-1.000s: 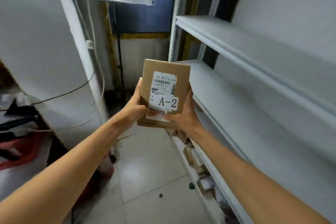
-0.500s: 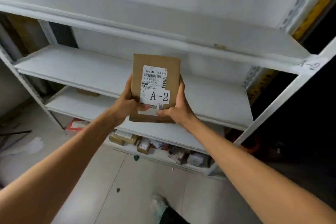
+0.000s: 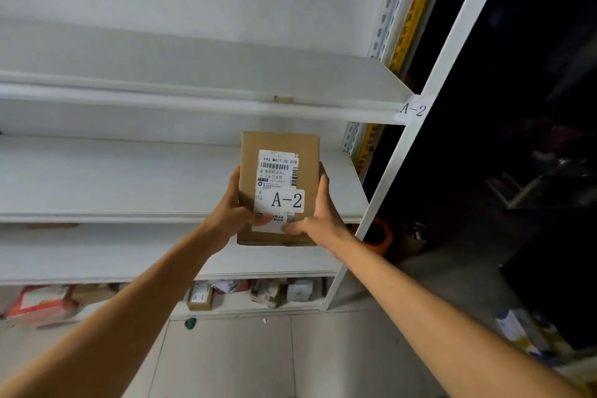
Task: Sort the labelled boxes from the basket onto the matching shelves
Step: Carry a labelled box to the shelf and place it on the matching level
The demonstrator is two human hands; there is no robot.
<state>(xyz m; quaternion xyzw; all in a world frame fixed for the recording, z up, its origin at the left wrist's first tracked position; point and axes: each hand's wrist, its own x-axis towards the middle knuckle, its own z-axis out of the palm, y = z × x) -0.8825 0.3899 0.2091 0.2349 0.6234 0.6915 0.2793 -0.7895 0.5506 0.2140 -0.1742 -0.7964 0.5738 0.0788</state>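
Low on the far left, a red parcel (image 3: 42, 304) lay on the bottom shelf (image 3: 232, 312), with a small A-1 carton (image 3: 200, 297) further along it. Neither was your concern.

Your left hand (image 3: 231, 208) gripped the left edge of the box (image 3: 279, 171), fingers up along the side and thumb across the lower front. The box hung upright in the air before the middle shelf (image 3: 97, 181), resting on nothing, its A-2 label (image 3: 287, 200) facing you. Your right hand (image 3: 318, 213) clasped the right edge the same way, its thumb pressed just under the label.

Up to the right, the tag (image 3: 413, 110) on the post (image 3: 436, 81) also read A-2, and it sat level with the front lip of the upper shelf (image 3: 193, 100).

So I judged the upper shelf to be the match, though a tag at a lip can also mark the bay beneath it. You would have done well to settle that before lifting.

The step then called for raising the box clear above that lip, keeping it level between both hands and sliding it in base first. Let go only once the base lay flat on the board — a box freed at the lip could tip back out. Leaving the label turned outward would have kept it readable.
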